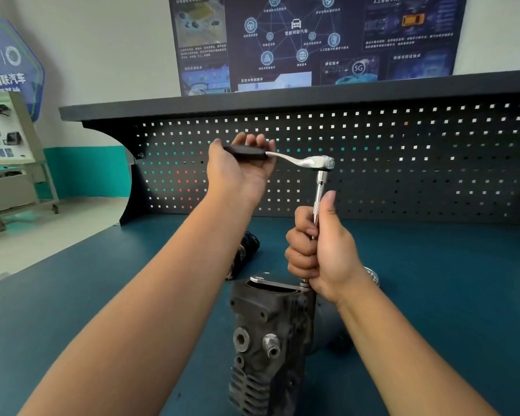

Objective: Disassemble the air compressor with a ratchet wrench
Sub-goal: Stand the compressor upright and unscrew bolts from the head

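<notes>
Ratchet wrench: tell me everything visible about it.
The ratchet wrench has a black handle, a curved shiny metal shank and a rounded chrome head. It lies roughly level above the bench, with the left hand holding the handle. From the head a knurled metal extension bar runs straight down to the top corner of the dark air compressor. The right hand wraps the bar's lower part with curled fingers.

One wide-angle view from the person's head looks forward and slightly down across the blue bench [448, 280] to the pegboard [403, 175] along its far edge. The air compressor [267, 325] sits close below the lens, bottom centre.
</notes>
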Motion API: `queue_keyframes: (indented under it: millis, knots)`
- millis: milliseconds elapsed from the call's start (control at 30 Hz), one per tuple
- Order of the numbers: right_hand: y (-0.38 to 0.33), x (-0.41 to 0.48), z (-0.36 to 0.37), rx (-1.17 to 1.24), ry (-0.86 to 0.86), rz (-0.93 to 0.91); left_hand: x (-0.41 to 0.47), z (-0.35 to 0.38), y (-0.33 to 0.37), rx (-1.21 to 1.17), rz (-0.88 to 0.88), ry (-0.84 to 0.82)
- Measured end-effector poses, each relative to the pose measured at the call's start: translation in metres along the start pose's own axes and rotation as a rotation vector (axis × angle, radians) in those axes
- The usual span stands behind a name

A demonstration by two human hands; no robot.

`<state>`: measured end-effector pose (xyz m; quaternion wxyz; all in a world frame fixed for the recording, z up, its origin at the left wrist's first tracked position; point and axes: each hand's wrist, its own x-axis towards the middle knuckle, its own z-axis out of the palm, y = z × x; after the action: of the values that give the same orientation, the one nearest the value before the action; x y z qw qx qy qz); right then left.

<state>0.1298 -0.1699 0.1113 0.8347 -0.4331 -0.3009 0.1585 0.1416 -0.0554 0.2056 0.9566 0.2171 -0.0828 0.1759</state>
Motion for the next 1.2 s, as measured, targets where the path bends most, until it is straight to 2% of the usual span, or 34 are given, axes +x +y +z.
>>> queue_keyframes:
  millis: [100, 200, 233, 300, 367, 400, 433, 500, 600, 667, 800, 967, 1033, 1200]
  knots:
    - [0.000, 0.001, 0.001, 0.010, 0.021, -0.013, 0.003, 0.000, 0.000, -0.037, -0.011, -0.028]
    - [0.000, 0.001, 0.001, 0.049, 0.096, -0.001, -0.016, 0.016, 0.002, 0.121, 0.093, -0.167]
    - [0.000, 0.001, 0.001, 0.034, 0.124, 0.005, -0.026, 0.021, 0.000, 0.237, 0.181, -0.224]
    - [0.002, 0.002, 0.003, -0.054, 0.184, 0.005, -0.051, 0.029, -0.008, 0.592, 0.531, -0.387]
    - [0.005, 0.001, 0.008, -0.187, 0.241, -0.033, -0.074, 0.032, -0.023, 0.975, 0.902, -0.714]
    - [0.007, 0.000, 0.009, -0.252, 0.269, -0.063, -0.082, 0.033, -0.031, 1.125, 0.996, -0.887]
    - [0.009, -0.001, 0.010, -0.301, 0.296, -0.086, -0.086, 0.036, -0.039, 1.241, 1.034, -1.012]
    - [0.010, -0.003, 0.012, -0.313, 0.342, -0.085, -0.084, 0.045, -0.049, 1.446, 1.007, -1.160]
    - [0.005, -0.003, 0.012, -0.239, 0.373, -0.054, -0.070, 0.053, -0.060, 1.829, 0.894, -1.216]
    - [0.002, -0.003, 0.013, -0.228, 0.370, -0.049, -0.064, 0.053, -0.061, 1.844, 0.867, -1.183]
    - [0.001, -0.003, 0.016, -0.194, 0.332, 0.017, -0.060, 0.048, -0.051, 1.413, 0.867, -0.977]
    - [0.002, 0.000, 0.008, -0.069, 0.250, 0.069, -0.049, 0.042, -0.037, 1.046, 0.813, -0.660]
    - [0.001, 0.000, 0.004, -0.024, 0.236, 0.084, -0.041, 0.036, -0.032, 0.813, 0.689, -0.496]
    - [0.000, 0.001, 0.001, 0.050, 0.177, 0.084, -0.007, 0.013, -0.022, 0.094, 0.163, 0.127]
